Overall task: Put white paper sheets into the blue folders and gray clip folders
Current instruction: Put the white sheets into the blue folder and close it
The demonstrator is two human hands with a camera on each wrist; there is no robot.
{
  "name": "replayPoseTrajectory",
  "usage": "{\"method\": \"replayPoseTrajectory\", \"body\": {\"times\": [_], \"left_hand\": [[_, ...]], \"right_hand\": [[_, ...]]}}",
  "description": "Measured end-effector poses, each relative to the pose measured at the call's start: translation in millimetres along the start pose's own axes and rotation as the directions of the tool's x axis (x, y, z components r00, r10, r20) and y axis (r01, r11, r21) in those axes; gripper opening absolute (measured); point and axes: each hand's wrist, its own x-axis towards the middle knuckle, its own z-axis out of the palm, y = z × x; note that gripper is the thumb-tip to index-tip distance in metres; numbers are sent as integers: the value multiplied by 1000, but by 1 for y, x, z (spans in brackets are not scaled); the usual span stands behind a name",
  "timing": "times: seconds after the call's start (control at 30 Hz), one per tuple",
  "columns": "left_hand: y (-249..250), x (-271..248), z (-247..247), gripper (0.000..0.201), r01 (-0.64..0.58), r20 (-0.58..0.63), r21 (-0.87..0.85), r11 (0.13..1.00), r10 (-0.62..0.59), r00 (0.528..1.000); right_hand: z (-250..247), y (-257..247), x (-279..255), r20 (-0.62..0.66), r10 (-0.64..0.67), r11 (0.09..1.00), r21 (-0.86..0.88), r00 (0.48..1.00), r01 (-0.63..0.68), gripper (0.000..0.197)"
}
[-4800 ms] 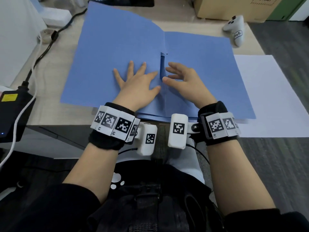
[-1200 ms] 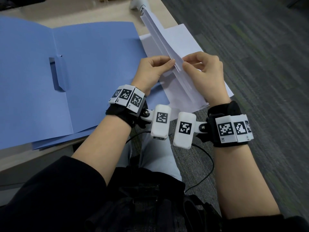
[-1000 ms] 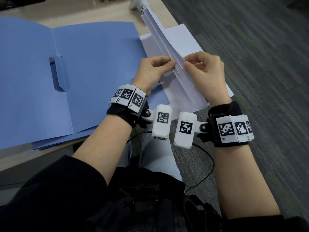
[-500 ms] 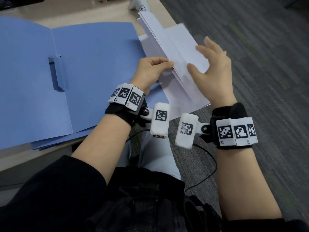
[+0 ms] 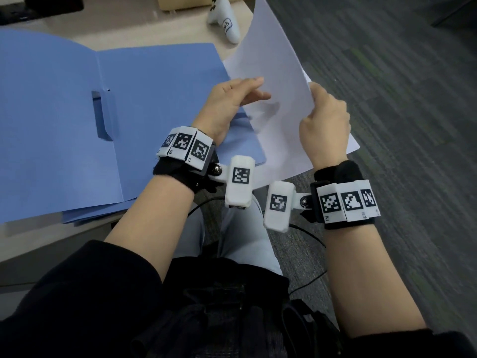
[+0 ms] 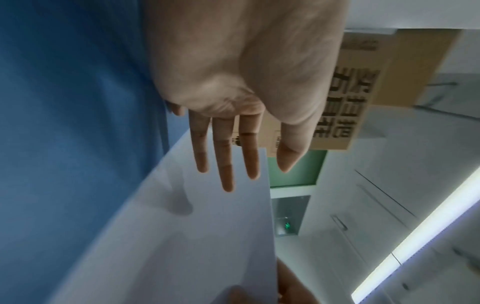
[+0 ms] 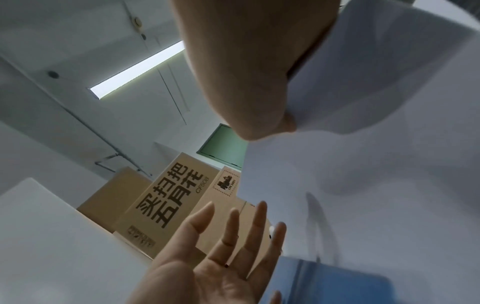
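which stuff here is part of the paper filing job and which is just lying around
Part of the job:
open blue paper folder
lifted white paper sheet, pinched by the right hand
white paper stack beneath it
left hand, open

Lying about:
white game controller
brown cardboard box

White controller (image 5: 224,20) on desk (image 5: 144,27), cardboard boxes (image 7: 166,207) behind, grey carpet (image 5: 402,104) right.

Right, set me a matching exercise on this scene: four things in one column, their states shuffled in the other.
1. white sheet
2. blue folder
3. left hand
4. right hand

a. lying open on the desk
b. gripping a paper edge
c. held up, curved
d. fingers straight

Pairs: 1-c, 2-a, 3-d, 4-b
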Motion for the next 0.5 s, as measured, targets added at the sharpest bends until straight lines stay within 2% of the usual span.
{"method": "replayPoseTrajectory", "body": {"times": [0.13,0.2,0.27,0.4,0.5], "left_hand": [[7,-15,-14,11,-105,-49,217,971,118,992],[1,-21,-26,5,-93,-90,333,938,130,987],[-6,-29,-40,9,-55,-145,426,903,128,981],[-9,-45,-63,13,-28,-208,407,913,122,971],[-10,-48,-78,19,-40,-250,367,929,140,958]], "right_hand": [[-15,-17,-9,-196,2,999,32,981,4,62],[-21,-24,-12,-287,-3,998,58,958,21,65],[-23,-32,-15,-397,-32,992,101,917,78,68],[-21,-47,-18,-585,-78,928,253,807,273,70],[-21,-62,-21,-657,-62,794,424,751,435,63]]}}
